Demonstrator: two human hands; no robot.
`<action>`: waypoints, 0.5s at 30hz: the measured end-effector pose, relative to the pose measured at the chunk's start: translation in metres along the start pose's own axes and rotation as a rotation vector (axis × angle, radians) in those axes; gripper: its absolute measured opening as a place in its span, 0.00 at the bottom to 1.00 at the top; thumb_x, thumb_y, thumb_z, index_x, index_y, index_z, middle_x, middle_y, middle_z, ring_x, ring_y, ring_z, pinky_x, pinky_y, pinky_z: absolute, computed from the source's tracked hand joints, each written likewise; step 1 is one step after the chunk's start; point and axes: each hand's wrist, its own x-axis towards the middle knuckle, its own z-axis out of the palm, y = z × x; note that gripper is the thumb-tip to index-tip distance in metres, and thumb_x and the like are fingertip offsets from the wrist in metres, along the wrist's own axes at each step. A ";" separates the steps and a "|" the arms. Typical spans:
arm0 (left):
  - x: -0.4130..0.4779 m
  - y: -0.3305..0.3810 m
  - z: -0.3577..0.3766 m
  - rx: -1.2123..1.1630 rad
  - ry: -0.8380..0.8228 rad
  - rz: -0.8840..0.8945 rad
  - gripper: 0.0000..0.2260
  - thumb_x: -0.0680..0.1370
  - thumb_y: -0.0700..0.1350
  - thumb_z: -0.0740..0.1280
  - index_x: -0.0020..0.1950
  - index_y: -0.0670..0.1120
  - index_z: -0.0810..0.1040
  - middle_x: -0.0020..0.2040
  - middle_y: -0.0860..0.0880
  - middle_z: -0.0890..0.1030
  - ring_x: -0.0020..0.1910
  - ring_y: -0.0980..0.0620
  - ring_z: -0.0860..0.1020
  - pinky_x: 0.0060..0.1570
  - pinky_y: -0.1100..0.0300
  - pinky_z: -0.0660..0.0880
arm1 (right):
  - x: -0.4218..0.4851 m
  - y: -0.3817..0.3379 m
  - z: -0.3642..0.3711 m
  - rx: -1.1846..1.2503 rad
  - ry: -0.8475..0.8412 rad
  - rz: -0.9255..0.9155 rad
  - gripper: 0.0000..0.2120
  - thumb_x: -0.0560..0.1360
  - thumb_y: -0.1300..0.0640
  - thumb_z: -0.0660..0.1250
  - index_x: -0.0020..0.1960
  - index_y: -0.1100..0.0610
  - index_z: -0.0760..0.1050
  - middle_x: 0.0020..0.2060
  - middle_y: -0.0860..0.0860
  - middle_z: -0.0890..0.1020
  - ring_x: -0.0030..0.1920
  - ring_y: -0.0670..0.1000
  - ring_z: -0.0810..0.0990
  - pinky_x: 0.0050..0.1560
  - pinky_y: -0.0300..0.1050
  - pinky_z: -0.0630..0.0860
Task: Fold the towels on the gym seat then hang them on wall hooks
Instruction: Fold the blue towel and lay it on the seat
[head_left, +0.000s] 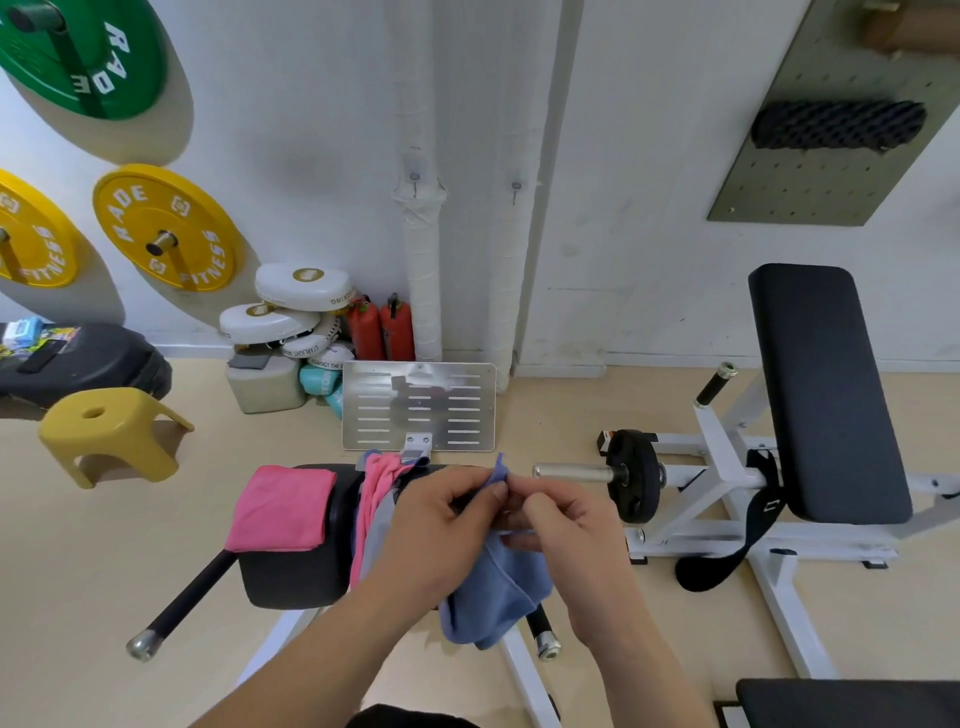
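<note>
Both hands are nearest, raised together over the gym seat (291, 577).
- Left hand (441, 525): thumb and forefinger pinch the top corner of the blue towel (498, 592).
- Right hand (566, 525): fingers curled onto the same towel edge, just beside the left fingertips. The two hands almost touch.
- The blue towel hangs from this shared grip. Its lower part drapes in loose folds over the right end of the seat, down to the handle there.

Other towels:
- A pink towel (283, 509), folded into a flat rectangle, lies on the left end of the seat and overhangs its left edge.
- A loose heap of pink and grey cloth (376, 499) lies in the middle of the seat, partly behind my left hand. I cannot tell how many pieces it holds.

Wall:
- Two wall hooks (414, 179) sit side by side on the white wall straight ahead. Both are bare.

Surroundings:
- A slotted metal plate (418, 408) stands just beyond the seat.
- A yellow stool (111, 431) is on the floor to the left.
- Yellow weight plates (166, 228) are mounted on the wall above the stool.
- A black padded bench (826, 395) on a white frame stands to the right.
</note>
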 end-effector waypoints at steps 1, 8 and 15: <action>0.001 0.003 -0.006 0.006 -0.016 0.002 0.08 0.82 0.44 0.68 0.49 0.52 0.87 0.44 0.55 0.87 0.46 0.60 0.83 0.47 0.69 0.77 | 0.002 0.001 -0.002 -0.075 0.038 -0.026 0.16 0.77 0.66 0.65 0.50 0.47 0.86 0.44 0.48 0.88 0.48 0.50 0.86 0.56 0.55 0.84; 0.017 0.054 -0.050 -0.023 -0.286 0.148 0.09 0.84 0.39 0.64 0.51 0.47 0.83 0.43 0.45 0.84 0.42 0.55 0.80 0.44 0.61 0.78 | 0.013 -0.017 -0.017 -0.420 -0.317 -0.170 0.16 0.71 0.62 0.73 0.54 0.44 0.82 0.50 0.41 0.86 0.54 0.41 0.83 0.57 0.40 0.78; 0.026 0.084 -0.083 -0.013 -0.292 0.197 0.11 0.84 0.41 0.63 0.50 0.51 0.84 0.43 0.49 0.85 0.43 0.57 0.81 0.45 0.65 0.78 | 0.024 -0.041 -0.037 -0.596 -0.445 -0.249 0.17 0.67 0.52 0.79 0.53 0.40 0.79 0.51 0.41 0.83 0.54 0.43 0.82 0.58 0.48 0.80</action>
